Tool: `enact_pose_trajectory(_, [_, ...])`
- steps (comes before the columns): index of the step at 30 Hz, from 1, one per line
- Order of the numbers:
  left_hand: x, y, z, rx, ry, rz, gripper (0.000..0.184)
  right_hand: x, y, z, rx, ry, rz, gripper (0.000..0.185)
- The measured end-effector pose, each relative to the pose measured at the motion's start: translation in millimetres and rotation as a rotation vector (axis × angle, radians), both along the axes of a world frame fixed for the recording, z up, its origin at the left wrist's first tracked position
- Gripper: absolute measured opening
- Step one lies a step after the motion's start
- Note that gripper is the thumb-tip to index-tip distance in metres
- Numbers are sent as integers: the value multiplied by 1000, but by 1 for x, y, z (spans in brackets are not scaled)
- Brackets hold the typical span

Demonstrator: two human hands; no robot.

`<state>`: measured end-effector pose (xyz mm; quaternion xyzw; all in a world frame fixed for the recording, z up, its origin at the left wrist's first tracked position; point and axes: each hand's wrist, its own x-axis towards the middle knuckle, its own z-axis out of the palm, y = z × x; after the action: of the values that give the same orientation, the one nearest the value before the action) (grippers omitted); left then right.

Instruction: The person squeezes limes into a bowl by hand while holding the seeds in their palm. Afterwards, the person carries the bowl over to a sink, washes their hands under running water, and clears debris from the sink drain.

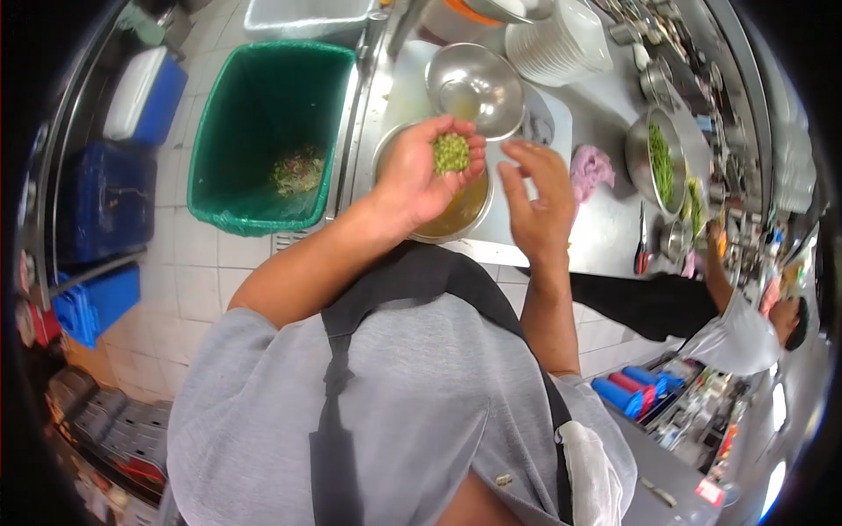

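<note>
My left hand [423,171] is cupped palm up and holds a small heap of green pieces [451,153], which look like beans, too small to name surely. It hangs over a metal bowl [467,230] with yellowish-brown liquid in it, and hides much of that bowl. Just to the right, my right hand [542,200] is raised with its fingers apart and nothing in them. Beyond both hands a shiny steel bowl [495,83] sits tilted on a whitish board [558,131].
A green-lined bin [215,149] with scraps stands left of the counter. Stacked white plates [561,44], a pink cloth [592,171], a knife [642,245] and a bowl of green beans [660,162] lie on the steel counter. Another person [737,329] works at right.
</note>
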<state>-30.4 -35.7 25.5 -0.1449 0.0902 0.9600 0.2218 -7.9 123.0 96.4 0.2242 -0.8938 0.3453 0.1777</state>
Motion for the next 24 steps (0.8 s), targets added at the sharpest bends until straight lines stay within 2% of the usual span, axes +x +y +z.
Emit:
enact_pose_trajectory(6, [-1,1,75,-31,169,-1,27,8,24,14,-219,112,-136,13])
enact_pose_trajectory(7, [0,3,72,-46,187,-10,26,9,26,13,-266,111,-135,11])
enact_pose_trajectory(11, [-5,14,2,-199,-123,-22,22,16,36,4,-236,47,-141,12])
enact_pose_trajectory(14, [8,15,17,-215,-32,-58,21,19,40,-2,-119,166,-121,13])
enact_pose_trajectory(17, [2,19,18,-205,0,-35,22,18,24,1,16,340,17,19])
enact_pose_trajectory(21, [6,24,12,-85,79,-76,23,6,5,-26,116,341,150,31])
enact_pose_trajectory(24, [6,24,10,-55,111,-66,24,3,1,-29,134,333,168,31])
